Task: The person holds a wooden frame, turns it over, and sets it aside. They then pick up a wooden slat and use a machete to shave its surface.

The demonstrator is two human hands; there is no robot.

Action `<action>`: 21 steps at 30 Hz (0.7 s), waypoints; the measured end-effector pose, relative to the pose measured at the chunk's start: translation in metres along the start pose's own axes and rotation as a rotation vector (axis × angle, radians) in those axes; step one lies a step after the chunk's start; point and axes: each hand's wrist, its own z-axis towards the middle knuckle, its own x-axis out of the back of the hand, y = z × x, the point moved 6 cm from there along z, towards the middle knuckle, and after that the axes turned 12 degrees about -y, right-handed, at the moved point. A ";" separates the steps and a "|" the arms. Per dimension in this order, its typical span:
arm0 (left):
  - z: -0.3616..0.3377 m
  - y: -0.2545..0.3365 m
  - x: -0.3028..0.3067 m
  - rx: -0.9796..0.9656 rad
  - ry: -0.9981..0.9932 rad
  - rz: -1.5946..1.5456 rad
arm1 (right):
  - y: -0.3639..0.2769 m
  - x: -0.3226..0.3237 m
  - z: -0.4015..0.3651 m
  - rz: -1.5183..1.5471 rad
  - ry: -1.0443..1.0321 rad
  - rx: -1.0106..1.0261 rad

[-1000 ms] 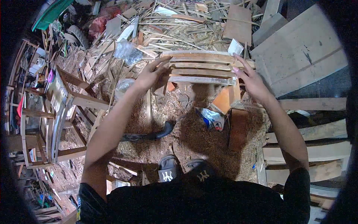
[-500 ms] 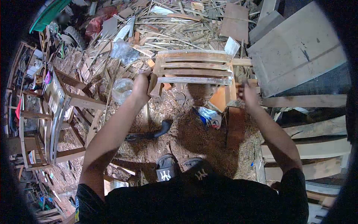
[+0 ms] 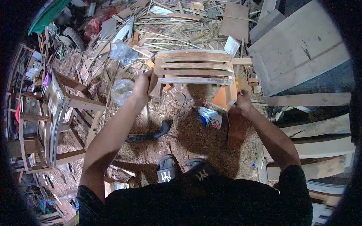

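Note:
A slatted wooden frame, with several slightly curved slats between two side posts, is held up in front of me above the floor. My left hand is closed around its left post. At the lower end of the right post, my right hand has its fingers curled in against the wood. Part of those fingers is hidden behind the post. Below the frame lie a blue-and-white plastic packet and a reddish-brown board.
Wood offcuts pile up at the back. On the left stands a wooden chair frame. To the right are a large panel and curved slats. A dark curved object lies on the sawdust floor near my feet.
My right hand has moved slightly left and down, from beside the right post to its lower end, and its fingers have closed there. My left hand keeps its hold.

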 end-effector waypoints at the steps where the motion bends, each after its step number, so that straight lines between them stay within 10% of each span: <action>1: 0.004 -0.004 0.005 0.000 -0.001 -0.002 | -0.005 0.001 -0.001 0.056 0.010 0.134; 12: -0.024 0.007 -0.034 0.010 0.124 -0.052 | -0.077 0.019 -0.056 -0.403 -0.078 0.121; 14: 0.016 -0.014 0.013 0.004 -0.188 0.090 | -0.085 0.025 -0.062 -0.447 -0.118 0.157; 16: 0.000 -0.005 -0.006 -0.008 -0.117 0.001 | -0.113 0.015 -0.079 -0.842 -0.134 0.539; 21: -0.013 -0.007 -0.019 -0.002 -0.096 -0.025 | -0.089 -0.009 -0.091 -0.843 -0.252 0.349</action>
